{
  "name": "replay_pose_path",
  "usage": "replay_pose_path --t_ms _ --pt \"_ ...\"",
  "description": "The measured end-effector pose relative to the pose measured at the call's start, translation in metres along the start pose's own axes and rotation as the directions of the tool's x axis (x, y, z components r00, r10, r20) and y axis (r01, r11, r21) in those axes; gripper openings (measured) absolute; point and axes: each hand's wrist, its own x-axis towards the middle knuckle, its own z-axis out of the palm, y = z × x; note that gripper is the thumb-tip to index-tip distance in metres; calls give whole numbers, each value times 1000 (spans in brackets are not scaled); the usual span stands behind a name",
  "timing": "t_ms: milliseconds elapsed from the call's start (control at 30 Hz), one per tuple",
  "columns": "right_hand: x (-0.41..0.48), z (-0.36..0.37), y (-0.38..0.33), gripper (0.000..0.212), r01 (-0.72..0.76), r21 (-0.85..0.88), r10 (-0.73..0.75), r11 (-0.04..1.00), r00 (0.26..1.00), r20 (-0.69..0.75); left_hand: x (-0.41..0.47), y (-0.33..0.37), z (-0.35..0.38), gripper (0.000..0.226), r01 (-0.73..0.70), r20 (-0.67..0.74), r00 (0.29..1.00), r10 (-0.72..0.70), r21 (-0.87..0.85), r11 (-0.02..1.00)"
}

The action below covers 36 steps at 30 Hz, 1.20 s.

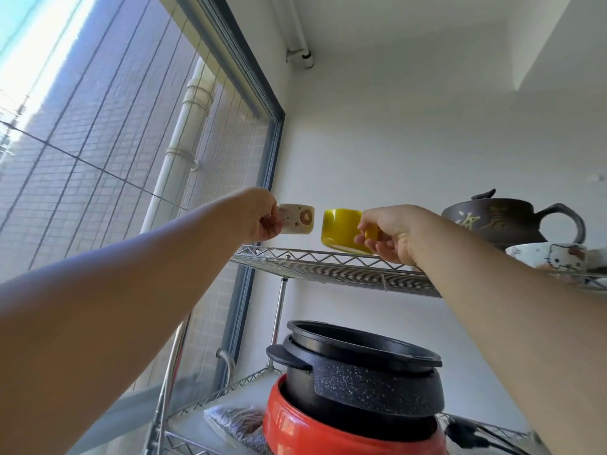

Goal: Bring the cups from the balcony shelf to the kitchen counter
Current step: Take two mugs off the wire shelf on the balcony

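My left hand (259,215) grips a small cream cup (298,219) with a brown round print, held just above the top wire shelf (331,266). To its right my right hand (391,233) pinches the handle of a yellow cup (340,228), tilted, its base at the shelf's front rail. The two cups are a short gap apart. Both arms reach up from the lower corners.
A dark clay teapot (512,221) and a white cat-print bowl (547,259) stand on the same shelf at right. Below, a black speckled pot (358,372) sits in a red pot (328,431) on a lower shelf. A barred window (115,159) fills the left.
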Motion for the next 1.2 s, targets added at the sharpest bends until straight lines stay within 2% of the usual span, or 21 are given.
replay_pose_path --t_ms 233,367,500,667,833,933,1033,1200 --pt "-23 -9 16 18 191 84 -184 978 980 -77 -40 3 -15 28 -90 -5 996 90 -48 995" --pt "-53 -12 26 16 348 94 -337 933 935 -114 -67 -9 -28 29 -171 -11 985 171 -44 984" --pt "-94 -9 50 10 404 70 -390 912 907 -159 -94 -34 -50 34 -153 29 987 156 -93 984" --pt "-157 -5 109 13 415 10 -407 910 897 -176 -125 -90 -68 17 -46 111 992 63 -148 988" --pt "-221 1 192 19 341 -13 -336 940 920 -203 -153 -174 -72 33 109 160 984 -80 -177 978" --pt "-257 7 243 9 251 -1 -245 968 943 -227 -174 -229 -73 35 180 192 971 -144 -188 965" --pt "-292 11 295 14 150 -47 -157 988 955 -252 -201 -281 -72 36 251 231 951 -207 -184 950" --pt "-360 23 371 11 -26 -76 3 997 958 -288 -257 -354 -68 50 372 320 897 -305 -176 911"
